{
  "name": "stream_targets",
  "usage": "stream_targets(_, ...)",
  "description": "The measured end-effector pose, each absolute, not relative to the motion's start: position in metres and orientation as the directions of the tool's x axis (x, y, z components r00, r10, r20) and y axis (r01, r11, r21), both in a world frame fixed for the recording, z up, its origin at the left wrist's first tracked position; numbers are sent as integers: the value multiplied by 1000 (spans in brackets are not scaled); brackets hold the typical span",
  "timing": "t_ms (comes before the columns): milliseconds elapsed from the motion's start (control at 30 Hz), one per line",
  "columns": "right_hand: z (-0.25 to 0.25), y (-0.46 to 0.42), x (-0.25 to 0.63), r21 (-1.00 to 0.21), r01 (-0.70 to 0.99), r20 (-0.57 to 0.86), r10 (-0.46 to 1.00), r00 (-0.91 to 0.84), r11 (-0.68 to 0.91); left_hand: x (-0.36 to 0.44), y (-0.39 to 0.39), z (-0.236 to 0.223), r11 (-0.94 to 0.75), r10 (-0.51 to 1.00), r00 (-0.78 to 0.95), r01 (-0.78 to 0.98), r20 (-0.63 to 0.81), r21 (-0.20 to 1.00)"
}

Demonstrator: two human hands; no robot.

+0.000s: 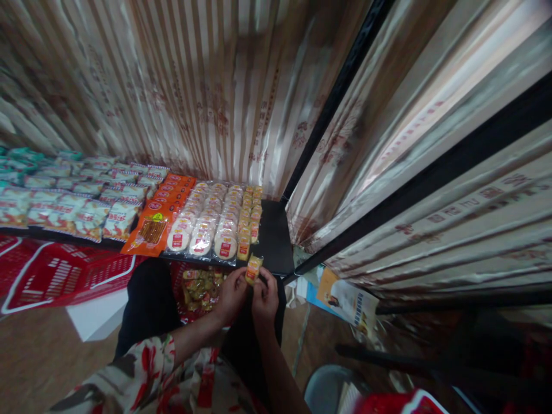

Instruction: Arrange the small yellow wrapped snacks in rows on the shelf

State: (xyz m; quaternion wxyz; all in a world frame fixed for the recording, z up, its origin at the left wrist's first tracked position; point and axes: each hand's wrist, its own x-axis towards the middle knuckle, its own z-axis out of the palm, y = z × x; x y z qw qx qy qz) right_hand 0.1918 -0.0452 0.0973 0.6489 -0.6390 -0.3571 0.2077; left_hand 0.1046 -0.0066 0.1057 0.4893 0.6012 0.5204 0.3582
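Note:
A small yellow snack packet (253, 269) is held up between both hands just in front of the black shelf edge (276, 244). My left hand (232, 296) pinches its lower left side, fingers closed. My right hand (264, 298) grips it from the right, fingers curled. On the shelf above the hands lies a row of the same yellow packets (250, 221), beside rows of round white-wrapped cakes (207, 221) and orange packets (157, 221).
Further left on the shelf lie white and green snack bags (64, 201). Red shopping baskets (64, 273) sit below the shelf; one under my hands holds more packets (200, 287). Plastic curtains (194, 86) hang behind. A leaflet (349, 299) lies on the floor.

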Motion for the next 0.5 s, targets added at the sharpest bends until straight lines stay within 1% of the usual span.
stream_targets(100,100,-38,196,-984,125,177,730,660,126,112,-1,110,79,967,214,272,-140,959)
stream_targets(267,110,-26,202,-991,51,125,736,665,123,123,8,113,107,953,255,216,-162,970)
stream_targets(367,113,-18,206,-991,35,121,748,653,130,131,15,115,114,950,260,220,-171,969)
stream_targets(500,109,-6,212,-989,64,145,745,651,136,142,26,118,111,950,258,247,-176,963)
